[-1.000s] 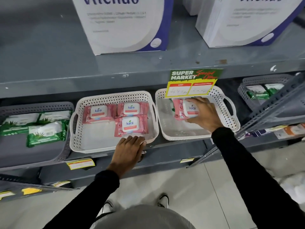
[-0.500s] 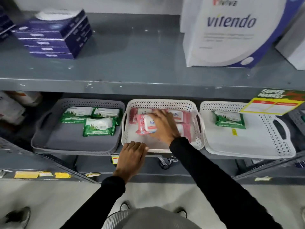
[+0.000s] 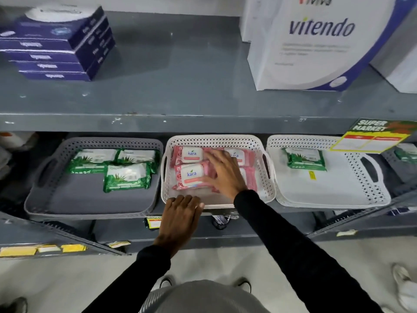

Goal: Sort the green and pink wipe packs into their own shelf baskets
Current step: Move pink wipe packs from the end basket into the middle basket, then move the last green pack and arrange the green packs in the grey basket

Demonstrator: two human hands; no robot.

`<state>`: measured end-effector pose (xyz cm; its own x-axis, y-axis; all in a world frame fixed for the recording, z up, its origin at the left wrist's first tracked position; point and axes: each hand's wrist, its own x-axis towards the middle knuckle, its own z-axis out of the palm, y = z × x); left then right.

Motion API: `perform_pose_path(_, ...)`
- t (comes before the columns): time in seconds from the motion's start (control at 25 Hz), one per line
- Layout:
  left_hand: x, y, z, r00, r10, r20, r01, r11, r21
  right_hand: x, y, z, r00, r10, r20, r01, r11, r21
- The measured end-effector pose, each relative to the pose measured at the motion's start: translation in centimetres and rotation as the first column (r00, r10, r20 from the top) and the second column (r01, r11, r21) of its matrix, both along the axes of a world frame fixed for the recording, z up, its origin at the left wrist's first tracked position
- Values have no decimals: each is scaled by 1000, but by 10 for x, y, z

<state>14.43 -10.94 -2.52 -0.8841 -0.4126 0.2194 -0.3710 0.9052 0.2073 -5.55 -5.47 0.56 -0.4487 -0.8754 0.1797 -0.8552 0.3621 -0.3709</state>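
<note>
Several pink wipe packs fill the middle white basket (image 3: 214, 139). My right hand (image 3: 225, 175) reaches into it, fingers and thumb closed on the right edge of the front-left pink pack (image 3: 190, 175). My left hand (image 3: 180, 214) curls over that basket's front rim. To the left stands a grey basket (image 3: 90, 201) holding three green wipe packs (image 3: 127, 177). On the right, a second white basket (image 3: 327, 194) holds one green pack (image 3: 305, 158) at its back.
The upper shelf carries stacked dark-blue boxes (image 3: 56, 46) and a big white Vitendo box (image 3: 316, 41). A yellow and green price sign (image 3: 372, 137) hangs over the right basket. Another basket with a green pack (image 3: 406, 153) shows at the far right.
My right hand carried a pink pack from the right white basket into the middle basket and now rests it among the others. The view swung left. My left hand stayed on the rim.
</note>
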Motion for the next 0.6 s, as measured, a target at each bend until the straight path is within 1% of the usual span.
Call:
perform_pose_path(0.08,-12,7,1,999,-41,-4,42,999,17,-32,27,10,996,-91,5,91,990,-110)
perform_pose_path(0.12,-20,12,1,998,-69,-15,69,997,23,-49,43,15,990,-140,24,142,980,-141)
perform_pose_path(0.24,-47,32,2,991,-129,-41,130,991,37,-110,95,18,940,-306,151,328,933,-149)
perform_pose_path(0.36,-77,54,2,985,-167,-44,169,985,31,-167,144,9,845,-464,264,496,866,-65)
perform_pose_path(0.44,-97,71,1,983,-179,-48,181,983,29,-199,171,6,800,-517,306,537,843,21)
perform_pose_path(0.48,-104,78,1,982,-182,-51,183,983,29,-213,180,5,799,-527,291,529,845,78)
perform_pose_path(0.6,-123,95,-1,982,-187,-26,187,982,13,-249,194,-2,833,-506,226,454,857,244)
